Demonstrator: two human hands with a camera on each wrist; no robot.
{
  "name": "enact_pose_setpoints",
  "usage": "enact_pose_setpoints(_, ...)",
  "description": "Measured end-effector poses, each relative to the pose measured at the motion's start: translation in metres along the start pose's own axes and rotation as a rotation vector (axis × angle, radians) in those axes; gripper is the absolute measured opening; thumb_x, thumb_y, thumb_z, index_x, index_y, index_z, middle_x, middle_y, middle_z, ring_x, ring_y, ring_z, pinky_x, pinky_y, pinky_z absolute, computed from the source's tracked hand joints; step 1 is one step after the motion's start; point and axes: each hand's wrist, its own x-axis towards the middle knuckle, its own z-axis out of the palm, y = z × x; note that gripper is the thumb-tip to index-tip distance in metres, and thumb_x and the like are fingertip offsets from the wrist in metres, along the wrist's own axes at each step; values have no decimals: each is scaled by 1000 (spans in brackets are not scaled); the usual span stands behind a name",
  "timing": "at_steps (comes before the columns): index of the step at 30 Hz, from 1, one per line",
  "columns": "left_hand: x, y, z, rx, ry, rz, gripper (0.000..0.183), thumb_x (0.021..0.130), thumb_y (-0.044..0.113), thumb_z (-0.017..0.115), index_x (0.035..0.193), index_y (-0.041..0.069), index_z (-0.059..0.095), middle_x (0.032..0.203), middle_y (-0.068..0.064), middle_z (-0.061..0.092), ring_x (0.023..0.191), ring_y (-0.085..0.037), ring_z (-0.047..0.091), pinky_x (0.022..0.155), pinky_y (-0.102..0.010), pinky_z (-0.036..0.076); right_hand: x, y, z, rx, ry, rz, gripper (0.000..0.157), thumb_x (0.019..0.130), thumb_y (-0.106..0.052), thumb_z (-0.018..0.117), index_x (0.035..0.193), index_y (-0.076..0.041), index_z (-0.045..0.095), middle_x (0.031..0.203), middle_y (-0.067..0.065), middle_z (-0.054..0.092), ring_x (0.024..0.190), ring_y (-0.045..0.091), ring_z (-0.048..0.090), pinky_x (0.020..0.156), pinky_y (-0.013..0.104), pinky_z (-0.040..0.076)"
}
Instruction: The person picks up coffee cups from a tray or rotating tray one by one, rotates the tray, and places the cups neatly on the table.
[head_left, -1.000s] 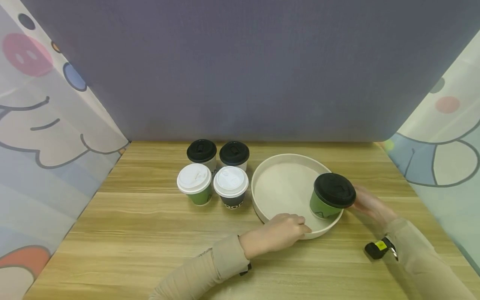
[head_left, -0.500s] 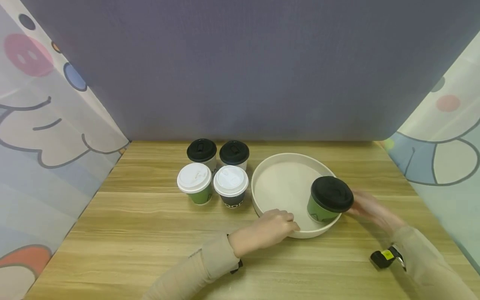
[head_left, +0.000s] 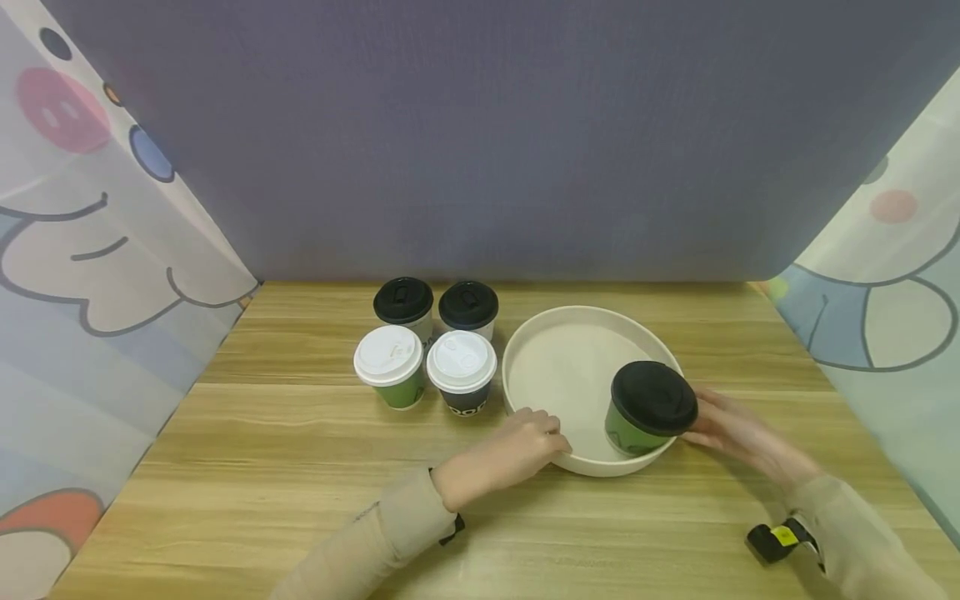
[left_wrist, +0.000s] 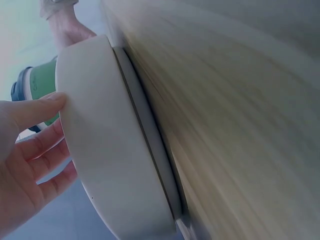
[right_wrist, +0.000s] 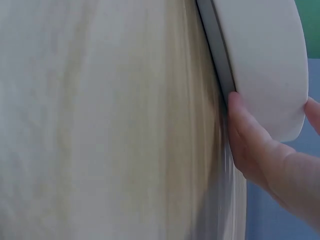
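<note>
A round cream turntable tray (head_left: 562,383) with a low rim stands on the wooden table. Inside it, at the front right, is a green paper cup (head_left: 648,408) with a black lid, upright. My left hand (head_left: 510,457) grips the tray's front rim; in the left wrist view the thumb presses the edge of the outer wall (left_wrist: 110,130) and the other fingers reach over inside. My right hand (head_left: 731,429) holds the right side of the tray beside the cup. In the right wrist view its fingers (right_wrist: 250,127) lie at the lower edge and its thumb touches the rim.
Left of the tray, a white-lidded green cup (head_left: 389,367) and a white-lidded dark cup (head_left: 462,371) stand in front. Behind them are two black-lidded cups (head_left: 403,302). A grey panel (head_left: 510,150) borders the table's back; patterned cloth (head_left: 75,292) hangs along the sides.
The tray has turned clockwise as seen from above, bringing the green cup forward and leftward. My left hand has moved left with the rim; my right hand has shifted slightly toward the front.
</note>
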Motion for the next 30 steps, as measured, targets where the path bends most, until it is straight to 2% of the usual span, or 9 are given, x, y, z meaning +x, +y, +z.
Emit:
enact_pose_setpoints(1,-1,-1,0,-7,1,-8,15,80,18,61,91,24,69,78,9,56,74,-5,52,62,-15,36,-1,1,0,-4,19,7,30,96,-5,31,113,-24,48,103,-1,58,95,12,57,82,26,47)
enact_pose_setpoints(4,-4,-5,0,-20,10,-28,14,81,19,60,91,23,70,79,9,56,74,-5,52,63,-15,37,-2,4,2,12,67,23,40,95,-5,32,133,-14,22,102,0,58,95,13,58,82,27,47)
enact_pose_setpoints(7,-8,-8,-1,-35,38,-42,13,81,19,60,89,22,70,78,9,56,73,-6,52,65,-16,39,-4,7,5,43,91,29,52,95,-5,33,135,-7,-1,102,2,58,95,15,58,83,29,46)
enact_pose_setpoints(13,-14,-16,1,-59,94,-51,11,79,16,62,86,21,70,76,8,55,71,-6,52,66,-16,41,-7,13,15,56,67,-8,27,95,-4,34,116,-20,33,105,5,59,97,18,58,85,30,45)
enact_pose_setpoints(19,-18,-22,4,-93,134,-60,10,79,13,63,83,19,70,77,7,55,71,-7,52,66,-15,41,-9,15,28,54,66,-27,30,95,-3,33,115,-25,37,108,4,57,100,18,57,87,32,44)
enact_pose_setpoints(22,-20,-24,3,-114,152,-61,9,79,13,64,83,18,70,77,6,55,71,-7,52,66,-15,42,-9,16,33,53,80,-32,42,95,-4,33,131,-20,20,108,4,57,101,18,56,87,32,44)
enact_pose_setpoints(24,-20,-26,3,-123,159,-62,9,79,13,64,82,18,70,77,6,55,72,-7,53,67,-14,42,-8,16,36,62,94,-26,59,95,-4,34,139,-13,-3,108,3,57,101,18,56,87,32,43)
enact_pose_setpoints(26,-21,-27,3,-133,162,-64,8,79,13,64,82,18,70,78,6,55,73,-7,53,67,-14,42,-8,16,39,62,110,-16,72,95,-5,34,135,-5,-25,107,2,57,100,17,57,87,32,44)
enact_pose_setpoints(30,-22,-30,4,-157,161,-72,8,79,12,64,82,17,70,79,6,56,75,-7,54,69,-14,42,-9,17,43,57,153,5,76,95,-6,36,129,-1,-32,106,-1,54,98,16,57,86,31,44)
